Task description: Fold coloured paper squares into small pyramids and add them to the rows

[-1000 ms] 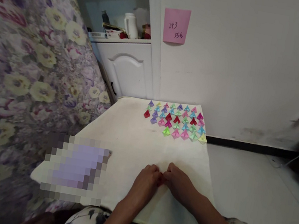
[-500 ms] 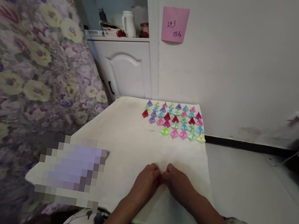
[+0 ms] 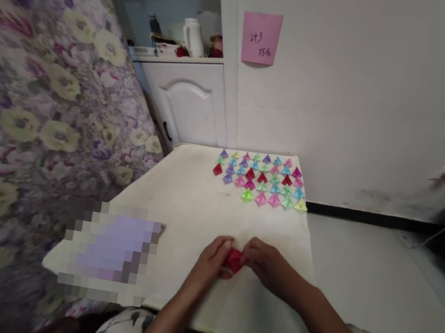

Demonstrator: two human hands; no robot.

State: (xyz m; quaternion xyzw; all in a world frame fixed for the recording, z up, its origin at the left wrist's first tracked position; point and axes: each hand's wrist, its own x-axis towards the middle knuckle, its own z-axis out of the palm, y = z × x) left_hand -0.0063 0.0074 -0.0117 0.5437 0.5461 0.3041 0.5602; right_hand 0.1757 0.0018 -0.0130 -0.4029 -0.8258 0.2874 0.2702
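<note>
Between my two hands, low over the near part of the white-topped table [image 3: 181, 211], is a small piece of folded red paper [image 3: 234, 260]. My left hand [image 3: 213, 257] grips its left side, thumb on top and fingers partly beneath. My right hand [image 3: 261, 261] pinches its right edge with the fingertips. Several folded paper pieces [image 3: 260, 198] in pink, green, blue, purple, yellow and red stand in rows at the far end of the table, beyond my hands.
A blurred-out purple item [image 3: 120, 243] lies at the table's left. Floral curtain [image 3: 38, 118] hangs along the left side. Behind are a white cabinet [image 3: 190, 101] holding a white jug [image 3: 193, 38], and a wall with a pink note [image 3: 260, 37].
My hands have turned and drawn slightly apart, so the red paper between them now shows plainly. The view has shifted slightly; the rows of folded paper look the same.
</note>
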